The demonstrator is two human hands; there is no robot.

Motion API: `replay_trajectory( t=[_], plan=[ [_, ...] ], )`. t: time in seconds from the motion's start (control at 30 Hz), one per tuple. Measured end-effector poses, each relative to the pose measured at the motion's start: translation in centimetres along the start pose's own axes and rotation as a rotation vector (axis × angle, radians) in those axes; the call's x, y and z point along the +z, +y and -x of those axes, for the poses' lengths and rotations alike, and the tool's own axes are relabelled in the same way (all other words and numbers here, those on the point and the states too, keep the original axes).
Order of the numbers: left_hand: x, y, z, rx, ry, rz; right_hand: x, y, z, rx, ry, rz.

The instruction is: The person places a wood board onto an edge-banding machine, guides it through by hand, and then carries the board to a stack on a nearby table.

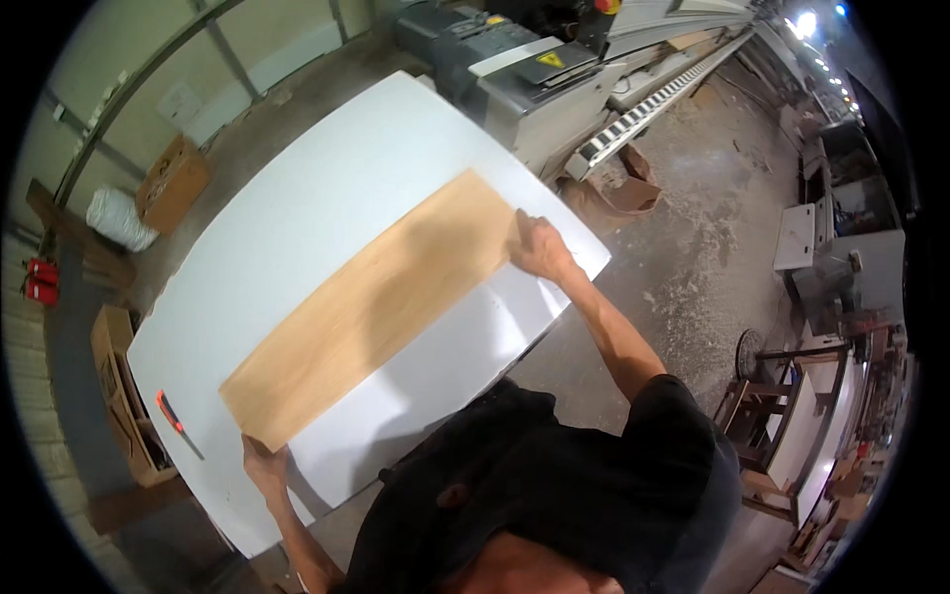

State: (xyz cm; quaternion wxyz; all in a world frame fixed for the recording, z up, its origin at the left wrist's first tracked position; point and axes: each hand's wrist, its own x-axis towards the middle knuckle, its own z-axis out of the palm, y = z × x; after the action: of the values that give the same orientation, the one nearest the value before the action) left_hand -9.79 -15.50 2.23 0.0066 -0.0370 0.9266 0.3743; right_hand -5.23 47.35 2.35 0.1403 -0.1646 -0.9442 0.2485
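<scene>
A long light-brown wood-grain board (pixel 366 312) lies slantwise over a large white panel (pixel 297 208). At its near left corner, my left hand (pixel 265 465) grips the edge with closed fingers. My right hand (pixel 542 247) is closed on the board's right end, the fingers partly hidden. A red and black utility knife (pixel 170 411) rests on the white panel, left of the board, its tip pointing toward me. Shadows of my arms and upper body fall across the board and the panel.
Beyond the panel stands a grey machine (pixel 524 79) with a yellow warning sign and a striped rail (pixel 653 109). Cardboard boxes (pixel 173 183) and a white roll (pixel 121 220) sit at the left. Dust marks the floor (pixel 693 267); a wooden cart (pixel 782 426) stands at right.
</scene>
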Motion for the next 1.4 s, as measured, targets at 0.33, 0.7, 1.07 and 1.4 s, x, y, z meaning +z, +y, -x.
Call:
replay_trajectory(
  t=[0.33,0.7,1.07,1.4],
  plan=[
    [-0.1,1.3,-0.9,0.178,0.055,-0.272,-2.8,2.3,-1.1,-0.205,-0.28,0.087],
    [1.2,-6.9,-2.5,0.368,0.017,0.042,-1.6,2.2,-3.5,-0.206,-0.354,0.215],
    [-1.6,-6.9,-3.4,0.225,-0.042,-0.125,-3.5,1.3,-3.2,-0.259,-0.348,0.172],
    [-2.3,-5.8,-3.4,0.068,-0.267,0.231,-3.0,1.8,-4.2,-0.246,-0.393,0.23]
  ],
)
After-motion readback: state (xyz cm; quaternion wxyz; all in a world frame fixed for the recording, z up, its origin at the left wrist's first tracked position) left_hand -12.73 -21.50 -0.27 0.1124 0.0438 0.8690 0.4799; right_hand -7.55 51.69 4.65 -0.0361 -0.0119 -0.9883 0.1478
